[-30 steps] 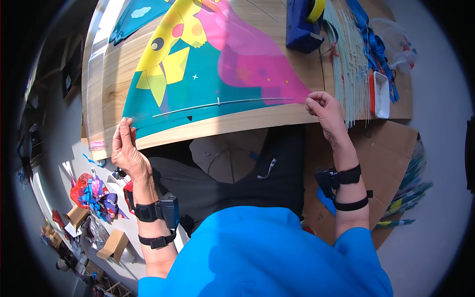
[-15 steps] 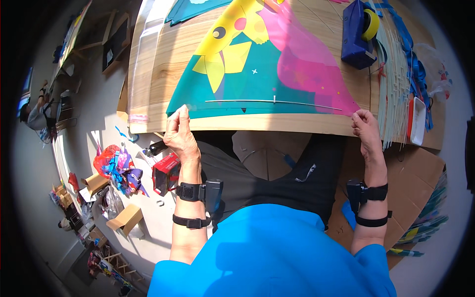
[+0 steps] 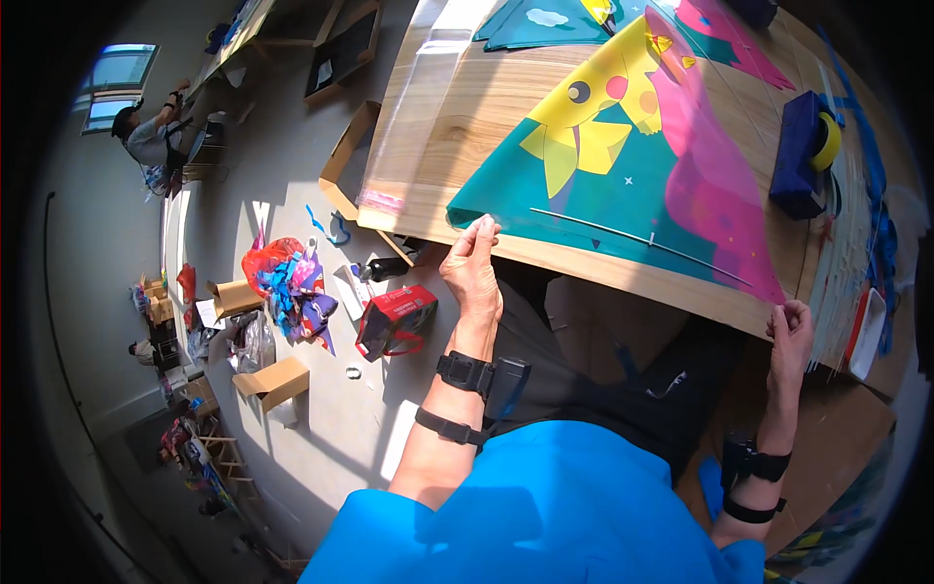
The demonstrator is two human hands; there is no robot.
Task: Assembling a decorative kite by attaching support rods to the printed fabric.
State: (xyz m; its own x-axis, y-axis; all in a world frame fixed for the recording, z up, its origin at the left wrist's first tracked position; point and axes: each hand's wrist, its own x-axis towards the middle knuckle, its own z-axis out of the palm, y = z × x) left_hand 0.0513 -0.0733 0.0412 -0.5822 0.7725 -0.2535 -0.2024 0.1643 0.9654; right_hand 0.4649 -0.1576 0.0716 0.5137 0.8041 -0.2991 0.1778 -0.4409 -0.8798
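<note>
- My left hand (image 3: pixel 472 271) pinches the kite sail's (image 3: pixel 632 165) near-left corner; my right hand (image 3: pixel 793 331) pinches its near-right corner.
- The sail lies flat on the desk (image 3: pixel 457 117), thin spar (image 3: pixel 637 238) across it.
- I judge I'm aligning it; next needs even tension.

The flat triangular kite sheet (image 3: pixel 642 185) is teal with a yellow cartoon figure, a black eye, a red cheek spot and a translucent pink panel, on a pale striped-grain wooden table (image 3: pixel 467 117), beside a navy-blue block (image 3: pixel 796 156).
</note>
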